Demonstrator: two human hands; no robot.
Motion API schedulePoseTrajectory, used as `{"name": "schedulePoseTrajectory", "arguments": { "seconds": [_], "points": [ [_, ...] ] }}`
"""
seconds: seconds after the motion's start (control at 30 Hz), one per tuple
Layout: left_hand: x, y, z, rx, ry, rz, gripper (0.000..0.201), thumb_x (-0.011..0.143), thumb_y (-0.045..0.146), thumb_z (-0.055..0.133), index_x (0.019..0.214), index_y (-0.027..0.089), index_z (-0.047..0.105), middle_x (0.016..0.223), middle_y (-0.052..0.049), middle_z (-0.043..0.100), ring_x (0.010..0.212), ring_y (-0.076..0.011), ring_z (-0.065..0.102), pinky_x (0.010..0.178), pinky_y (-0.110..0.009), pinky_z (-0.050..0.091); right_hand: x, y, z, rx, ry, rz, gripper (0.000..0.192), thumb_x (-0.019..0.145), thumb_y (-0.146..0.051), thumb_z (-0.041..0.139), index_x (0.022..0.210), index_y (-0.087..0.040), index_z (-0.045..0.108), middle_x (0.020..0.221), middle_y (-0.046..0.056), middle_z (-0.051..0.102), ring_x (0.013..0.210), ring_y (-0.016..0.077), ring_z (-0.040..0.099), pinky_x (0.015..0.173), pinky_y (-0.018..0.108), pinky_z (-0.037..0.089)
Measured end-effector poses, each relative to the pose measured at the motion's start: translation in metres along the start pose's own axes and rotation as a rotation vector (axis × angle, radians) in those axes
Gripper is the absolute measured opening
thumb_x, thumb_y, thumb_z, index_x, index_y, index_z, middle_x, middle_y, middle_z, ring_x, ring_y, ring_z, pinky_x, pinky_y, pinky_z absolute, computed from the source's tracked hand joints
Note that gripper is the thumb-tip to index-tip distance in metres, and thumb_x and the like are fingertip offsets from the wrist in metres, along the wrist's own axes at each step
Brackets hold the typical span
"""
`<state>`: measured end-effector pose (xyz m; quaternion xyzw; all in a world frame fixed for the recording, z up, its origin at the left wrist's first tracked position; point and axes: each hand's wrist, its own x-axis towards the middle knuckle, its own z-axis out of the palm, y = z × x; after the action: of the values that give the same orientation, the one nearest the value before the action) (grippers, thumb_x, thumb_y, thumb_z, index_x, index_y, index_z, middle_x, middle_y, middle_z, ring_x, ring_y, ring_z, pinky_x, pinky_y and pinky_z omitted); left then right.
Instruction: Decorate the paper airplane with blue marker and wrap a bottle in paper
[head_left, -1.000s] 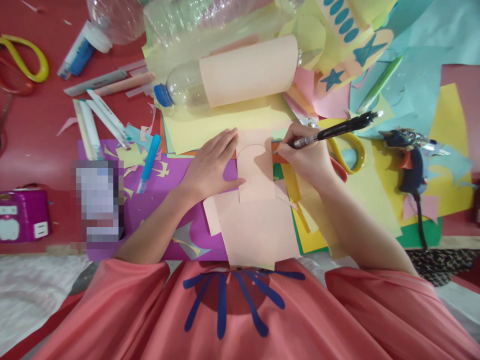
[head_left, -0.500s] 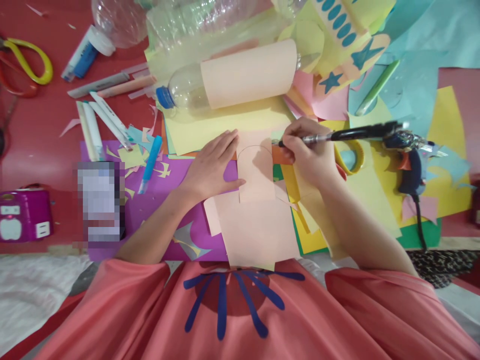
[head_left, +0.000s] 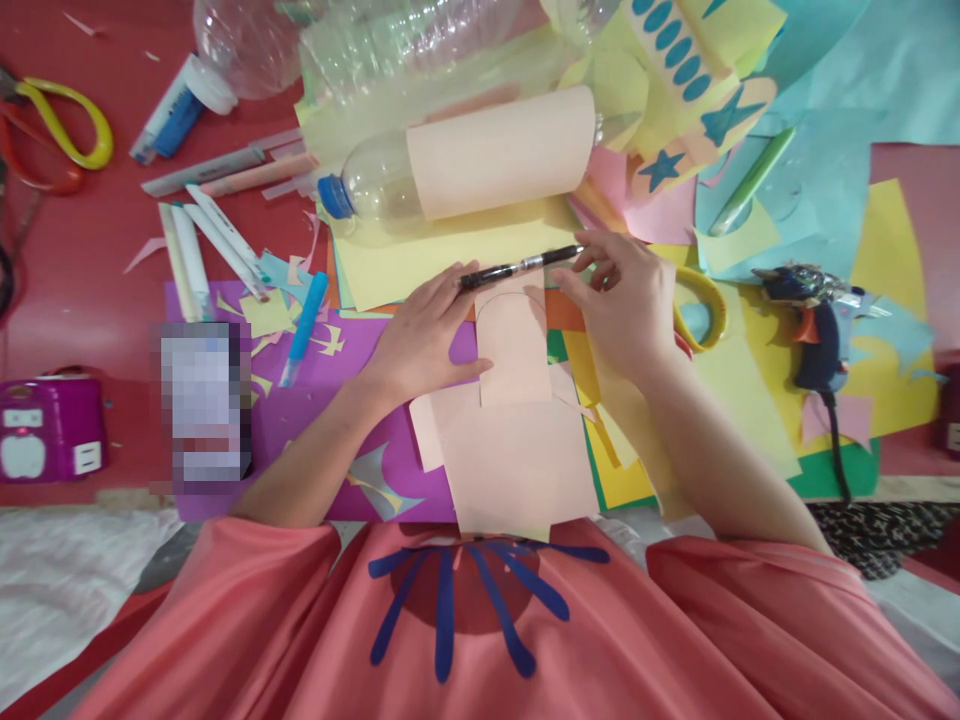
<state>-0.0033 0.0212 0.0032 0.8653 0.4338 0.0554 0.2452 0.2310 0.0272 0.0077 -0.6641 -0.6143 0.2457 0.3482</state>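
Left hand (head_left: 420,335) flat, pressing the peach paper (head_left: 516,345) | right hand (head_left: 626,305) pinching the pen (head_left: 521,267) sideways at twelve o'clock | arch outline drawn, not yet cut.

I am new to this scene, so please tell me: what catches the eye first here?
At the centre, the left hand presses flat on a peach paper marked with a curved line, while the right hand holds a black pen lying sideways above it. Behind them lies a clear bottle wrapped in peach paper, on a yellow sheet.
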Motion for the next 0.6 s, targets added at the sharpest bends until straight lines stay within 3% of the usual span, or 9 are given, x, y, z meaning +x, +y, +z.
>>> {"name": "schedulePoseTrajectory", "arguments": {
  "seconds": [0.1,0.2,0.3,0.4,0.6],
  "points": [
    [0.000,0.001,0.000,0.005,-0.019,-0.025,0.088,0.080,0.044,0.071,0.150,0.009,0.031,0.158,-0.022,0.034,0.149,-0.0351,0.028,0.124,-0.051,0.024,-0.003,-0.001,0.000,-0.040,-0.043,-0.098,0.014,0.079,-0.024,0.065,0.092,-0.024,0.061,0.081,0.001,0.066,0.064,0.0154,0.055,0.070,0.036,0.050],
    [-0.001,0.000,0.001,-0.019,0.011,-0.014,0.094,0.081,0.043,0.071,0.154,0.010,0.022,0.160,-0.021,0.030,0.150,-0.0342,0.026,0.124,-0.050,0.023,-0.005,0.002,0.005,-0.163,-0.097,-0.243,0.006,0.082,-0.019,0.058,0.083,-0.024,0.062,0.087,0.005,0.065,0.087,0.0228,0.061,0.086,0.043,0.050],
    [-0.002,-0.003,0.002,-0.032,0.036,0.002,0.095,0.081,0.043,0.071,0.155,0.014,0.019,0.162,-0.018,0.026,0.152,-0.0327,0.022,0.126,-0.049,0.021,-0.006,0.005,0.011,-0.293,-0.099,-0.303,0.021,0.084,-0.024,0.059,0.104,-0.022,0.065,0.103,0.011,0.062,0.103,0.0294,0.058,0.099,0.051,0.045],
    [-0.003,-0.005,0.004,-0.026,0.038,0.004,0.096,0.081,0.045,0.071,0.155,0.014,0.019,0.162,-0.017,0.026,0.152,-0.0322,0.022,0.126,-0.049,0.021,-0.008,0.007,0.015,-0.331,-0.117,-0.333,0.024,0.086,-0.029,0.059,0.108,-0.023,0.065,0.106,0.011,0.061,0.103,0.0303,0.057,0.100,0.054,0.043],
    [-0.002,-0.004,0.003,-0.025,0.025,0.011,0.095,0.081,0.045,0.070,0.155,0.014,0.019,0.163,-0.017,0.024,0.153,-0.0319,0.021,0.126,-0.048,0.019,-0.007,0.004,0.015,-0.133,-0.110,-0.286,0.005,0.085,-0.024,0.057,0.089,-0.025,0.060,0.096,0.007,0.066,0.096,0.0252,0.061,0.093,0.049,0.048]
  ]
}}
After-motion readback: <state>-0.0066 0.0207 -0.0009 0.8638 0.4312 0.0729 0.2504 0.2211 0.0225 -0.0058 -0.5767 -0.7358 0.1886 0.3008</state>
